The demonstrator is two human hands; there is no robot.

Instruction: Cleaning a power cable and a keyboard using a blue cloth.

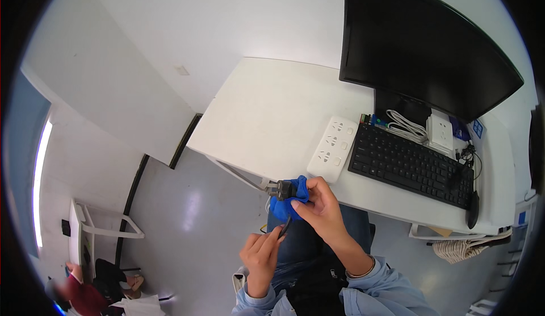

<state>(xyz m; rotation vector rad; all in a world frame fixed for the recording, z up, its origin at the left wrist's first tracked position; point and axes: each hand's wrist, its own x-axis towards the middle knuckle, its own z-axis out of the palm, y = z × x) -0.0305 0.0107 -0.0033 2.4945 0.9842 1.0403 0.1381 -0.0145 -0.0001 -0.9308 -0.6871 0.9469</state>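
Observation:
A blue cloth (279,207) is bunched around a black power plug (284,190), whose metal prongs point left. My right hand (321,209) pinches the cloth around the plug's right side. Below and to the left, my left hand (262,248) grips the black cable (285,226) that runs down from the cloth. Both hands are just off the desk's front edge, above my lap. On the desk close by lies a white power strip (333,149) with several sockets and switches. How far the cloth wraps round the back of the plug is hidden.
Right of the strip are a black keyboard (411,167), a black mouse (473,210), a coiled white cable (406,126) and a white socket unit (440,133). A large monitor (430,48) stands behind. Another person (87,292) sits at the lower left.

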